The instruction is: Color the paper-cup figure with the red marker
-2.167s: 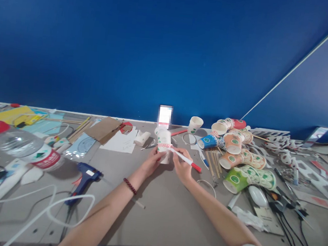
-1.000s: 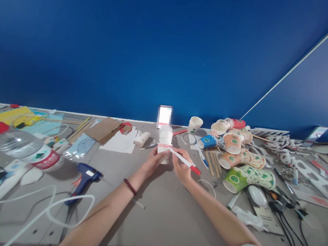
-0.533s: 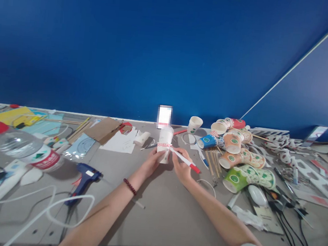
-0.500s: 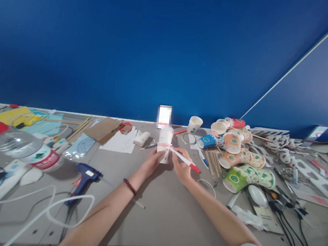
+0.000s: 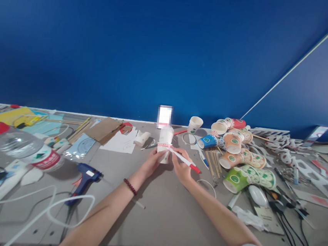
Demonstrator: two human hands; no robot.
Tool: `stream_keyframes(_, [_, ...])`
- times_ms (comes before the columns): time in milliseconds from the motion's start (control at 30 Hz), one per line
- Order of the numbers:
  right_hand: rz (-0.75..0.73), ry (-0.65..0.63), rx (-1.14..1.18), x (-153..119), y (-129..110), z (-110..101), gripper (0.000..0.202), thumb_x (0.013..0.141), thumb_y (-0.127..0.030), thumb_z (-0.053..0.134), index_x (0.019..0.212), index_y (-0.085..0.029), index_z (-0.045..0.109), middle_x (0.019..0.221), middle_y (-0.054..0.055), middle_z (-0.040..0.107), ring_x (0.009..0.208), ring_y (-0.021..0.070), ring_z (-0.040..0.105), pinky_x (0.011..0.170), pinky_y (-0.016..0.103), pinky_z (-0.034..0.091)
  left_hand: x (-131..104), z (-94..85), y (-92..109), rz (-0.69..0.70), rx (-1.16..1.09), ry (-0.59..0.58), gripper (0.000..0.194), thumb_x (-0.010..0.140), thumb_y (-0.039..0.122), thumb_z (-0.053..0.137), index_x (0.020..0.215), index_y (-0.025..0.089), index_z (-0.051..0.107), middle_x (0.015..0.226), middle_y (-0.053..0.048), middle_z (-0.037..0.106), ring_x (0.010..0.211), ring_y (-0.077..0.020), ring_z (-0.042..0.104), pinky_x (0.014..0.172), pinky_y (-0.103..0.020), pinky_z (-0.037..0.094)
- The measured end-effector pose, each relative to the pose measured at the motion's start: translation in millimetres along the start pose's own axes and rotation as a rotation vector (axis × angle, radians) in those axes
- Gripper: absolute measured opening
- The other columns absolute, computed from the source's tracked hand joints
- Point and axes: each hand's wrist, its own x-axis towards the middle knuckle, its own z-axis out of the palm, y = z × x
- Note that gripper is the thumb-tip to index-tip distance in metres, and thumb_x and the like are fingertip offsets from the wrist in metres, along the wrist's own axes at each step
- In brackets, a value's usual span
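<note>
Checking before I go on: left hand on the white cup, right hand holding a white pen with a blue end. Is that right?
Not quite: the head view shows a red end on the white pen, not blue. The left hand is on the white cup, and the right hand holds the pen.

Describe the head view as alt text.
Left hand holds a white paper cup patterned in red; right hand points a white, red-ended pen at it. A blue glue gun lies left, multicoloured paper cups right, on a grey tabletop.
</note>
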Motion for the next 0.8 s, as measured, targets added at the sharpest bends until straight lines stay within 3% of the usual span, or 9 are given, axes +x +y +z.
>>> stream_keyframes(800, [0.02,-0.039,0.048,0.6,-1.2,-2.5,0.008,0.089,-0.03,0.061,0.091,-0.024,0.065,0.097,0.008,0.08,0.092,0.0254,0.077,0.081,0.041,0.062,-0.2,1.9,1.0,-0.002,-0.015,-0.014,0.042,0.07,0.028,0.082,0.109,0.011,0.074,0.101,-0.012,0.074,0.087,-0.019,0.068,0.083,-0.029,0.054])
